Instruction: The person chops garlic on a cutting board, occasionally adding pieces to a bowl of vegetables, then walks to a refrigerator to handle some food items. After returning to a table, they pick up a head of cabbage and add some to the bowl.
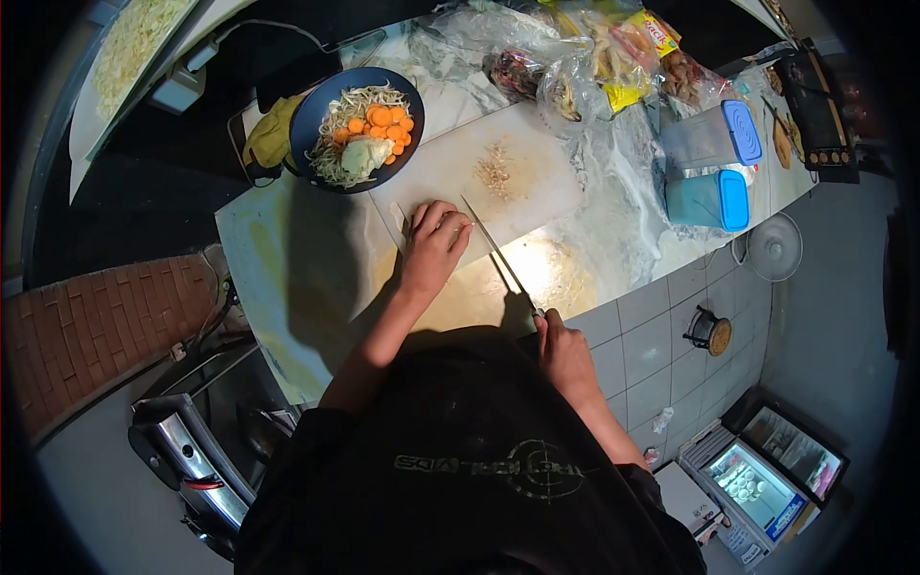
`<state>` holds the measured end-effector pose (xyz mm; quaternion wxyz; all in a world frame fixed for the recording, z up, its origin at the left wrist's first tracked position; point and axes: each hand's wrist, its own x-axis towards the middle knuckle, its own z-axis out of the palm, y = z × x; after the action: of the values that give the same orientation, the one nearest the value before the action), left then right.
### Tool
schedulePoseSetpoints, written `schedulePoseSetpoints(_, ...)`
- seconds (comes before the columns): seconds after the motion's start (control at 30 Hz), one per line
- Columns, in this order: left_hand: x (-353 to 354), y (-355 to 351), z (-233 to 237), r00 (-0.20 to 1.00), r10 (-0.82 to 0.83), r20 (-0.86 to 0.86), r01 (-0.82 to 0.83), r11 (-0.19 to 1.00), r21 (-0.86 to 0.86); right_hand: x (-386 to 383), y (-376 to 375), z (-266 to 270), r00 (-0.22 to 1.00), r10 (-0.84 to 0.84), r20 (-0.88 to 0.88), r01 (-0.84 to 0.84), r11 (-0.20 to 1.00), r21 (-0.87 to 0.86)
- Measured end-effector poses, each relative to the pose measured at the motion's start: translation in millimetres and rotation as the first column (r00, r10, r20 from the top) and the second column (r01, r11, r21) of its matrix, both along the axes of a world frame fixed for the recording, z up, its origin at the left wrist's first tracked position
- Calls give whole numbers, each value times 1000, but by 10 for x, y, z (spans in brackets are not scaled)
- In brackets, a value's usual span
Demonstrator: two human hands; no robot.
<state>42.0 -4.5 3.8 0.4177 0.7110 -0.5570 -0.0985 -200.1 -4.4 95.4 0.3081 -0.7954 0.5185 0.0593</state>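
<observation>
Black cloth shirt [460, 402] nearest. Off the flat white board [546, 172], the right hand [567, 359] at five o'clock grips a stiff-looking steel knife [498, 251], safest by its handle [539, 313]; the left hand [436, 247] curls at seven, contents unclear.

The knife [500, 254] has a long, narrow blade and lies in the right hand [565, 359], its handle mostly hidden by the fingers; the blade slants over the near edge of the cutting board [551, 182], its tip above the board. The board is flat, whitish and rectangular. Finely chopped bits [494, 172], tan to brown, lie on it in a loose, scattered heap beyond the knife tip. A small pale piece [469, 224] shows at the bent fingertips of the left hand [438, 244], close beside the blade, mostly hidden.
</observation>
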Motion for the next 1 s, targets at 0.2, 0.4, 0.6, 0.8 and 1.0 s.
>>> schedulePoseSetpoints(0.2, 107, 22, 212, 999, 30, -46, -32, 999, -39, -5, -198, -126, 998, 57, 34, -55, 996, -72)
schedulePoseSetpoints(0.4, 943, -44, 482, 967, 221, 124, -208, 972, -110, 8, -425, -146, 994, 44, 100, -27, 985, -168)
schedulePoseSetpoints(0.6, 1623, -90, 516, 941, 207, 266, -208, 978, -25, 27, -401, -3, 973, -59, 221, 72, 996, -51)
schedulePoseSetpoints(0.8, 2025, -369, 530, 978, 186, 96, -185, 983, -18, 38, -284, -1, 958, -61, 281, 67, 998, -11)
schedulePoseSetpoints(1.0, 2099, -546, 595, 982, 147, -119, -127, 978, 164, 26, -262, 4, 950, -82, 300, 89, 996, -10)
